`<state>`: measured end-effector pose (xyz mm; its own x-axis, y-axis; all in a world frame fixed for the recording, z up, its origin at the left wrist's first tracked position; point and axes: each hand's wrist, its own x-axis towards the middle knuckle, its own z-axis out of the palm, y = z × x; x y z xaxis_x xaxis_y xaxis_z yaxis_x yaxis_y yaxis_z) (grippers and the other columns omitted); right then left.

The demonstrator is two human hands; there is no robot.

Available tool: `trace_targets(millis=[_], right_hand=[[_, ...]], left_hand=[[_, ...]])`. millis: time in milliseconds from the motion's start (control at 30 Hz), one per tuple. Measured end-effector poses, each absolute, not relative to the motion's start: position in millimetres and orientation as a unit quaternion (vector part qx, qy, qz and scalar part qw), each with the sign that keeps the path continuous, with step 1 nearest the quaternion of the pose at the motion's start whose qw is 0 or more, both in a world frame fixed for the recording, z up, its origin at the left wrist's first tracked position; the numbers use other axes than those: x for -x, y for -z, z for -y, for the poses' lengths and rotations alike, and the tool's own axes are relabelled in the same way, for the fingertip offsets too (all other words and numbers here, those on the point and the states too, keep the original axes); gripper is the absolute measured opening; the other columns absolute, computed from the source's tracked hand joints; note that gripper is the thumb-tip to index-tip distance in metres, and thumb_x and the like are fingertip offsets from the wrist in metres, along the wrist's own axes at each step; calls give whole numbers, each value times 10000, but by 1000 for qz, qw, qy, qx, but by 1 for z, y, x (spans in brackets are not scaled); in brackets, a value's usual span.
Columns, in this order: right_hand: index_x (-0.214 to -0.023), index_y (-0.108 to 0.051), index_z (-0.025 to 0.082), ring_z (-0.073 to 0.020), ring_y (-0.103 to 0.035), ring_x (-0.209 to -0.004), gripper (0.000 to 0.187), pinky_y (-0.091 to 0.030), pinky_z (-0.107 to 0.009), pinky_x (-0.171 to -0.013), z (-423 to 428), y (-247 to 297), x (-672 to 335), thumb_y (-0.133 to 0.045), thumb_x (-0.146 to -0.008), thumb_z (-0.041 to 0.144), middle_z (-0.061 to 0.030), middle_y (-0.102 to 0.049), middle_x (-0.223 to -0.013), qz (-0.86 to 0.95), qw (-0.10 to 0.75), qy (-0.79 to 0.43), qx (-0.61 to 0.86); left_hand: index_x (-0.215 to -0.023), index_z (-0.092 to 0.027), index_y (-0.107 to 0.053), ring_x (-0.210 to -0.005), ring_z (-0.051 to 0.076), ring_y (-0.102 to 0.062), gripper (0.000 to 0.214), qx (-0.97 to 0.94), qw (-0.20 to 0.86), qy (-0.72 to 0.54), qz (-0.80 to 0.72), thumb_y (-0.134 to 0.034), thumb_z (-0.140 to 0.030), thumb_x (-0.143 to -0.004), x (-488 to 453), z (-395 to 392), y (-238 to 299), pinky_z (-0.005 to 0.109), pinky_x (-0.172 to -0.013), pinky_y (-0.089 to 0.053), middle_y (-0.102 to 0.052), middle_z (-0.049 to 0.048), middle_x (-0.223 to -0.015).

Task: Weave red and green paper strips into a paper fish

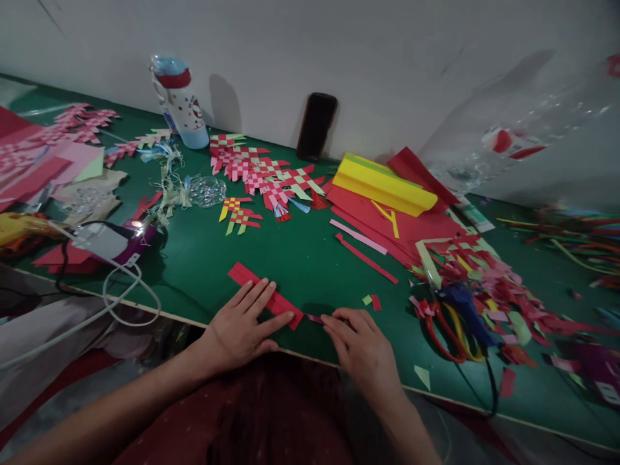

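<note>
My left hand (pixel 245 323) lies with its fingers stretched out, pressing a folded red paper strip (pixel 285 310) flat on the green table. The strip slants down to the right. At its lower right end, my right hand (pixel 361 336) pinches a slim purple tool (pixel 314 318). The tool's dark thin tip touches or nearly touches the paper's end; its exact kind is too small to make out. Beyond my hands lie a narrow red strip (pixel 365 259) and a pink strip (pixel 358 236). Small green and red scraps (pixel 375 301) lie above my right hand.
Woven paper fish (pixel 261 169), a bottle (pixel 184 106) and a phone (pixel 316 126) are at the back. Yellow paper (pixel 382 184) tops red sheets. Scissors (pixel 443 332), a blue glue gun (pixel 465 313) and scraps sit right; a cable (pixel 138 278) and purple device (pixel 138 242) left.
</note>
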<state>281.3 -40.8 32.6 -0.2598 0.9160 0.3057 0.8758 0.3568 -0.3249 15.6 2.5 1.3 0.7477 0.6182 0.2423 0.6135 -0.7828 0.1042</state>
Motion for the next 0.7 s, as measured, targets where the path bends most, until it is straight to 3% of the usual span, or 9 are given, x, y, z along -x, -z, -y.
trace_targets(millis=[133,500,700], right_hand=[[-987,-717,232,-156,-577,-849,199,-484,-272,-763,43,-31,-279,-538,-914,185,-57,-653,-902,793,227,-53,563],[-989,-713,223,-166,-571,-851,199,-488,-289,-765,41,-28,-278,-531,-918,186,-60,-649,-904,786,223,-49,574],[-1007,-710,216,-169,-570,-856,195,-492,-298,-762,41,-28,-279,-540,-914,189,-65,-650,-918,791,220,-58,568]], left_hand=[[-1436,-421,-351,-1408,374,-273,720,-939,9,-137,-316,-486,-733,-801,-14,-3,-1,535,-1112,-260,-224,94,-1573],[-1443,-447,-311,-1407,388,-269,734,-937,15,-138,-320,-485,-737,-792,-16,-2,-3,544,-1095,-289,-194,118,-1577],[-1483,-336,-285,-1406,388,-268,827,-942,-12,-121,-312,-465,-748,-789,-15,-1,-5,543,-1113,-265,-232,156,-1559]])
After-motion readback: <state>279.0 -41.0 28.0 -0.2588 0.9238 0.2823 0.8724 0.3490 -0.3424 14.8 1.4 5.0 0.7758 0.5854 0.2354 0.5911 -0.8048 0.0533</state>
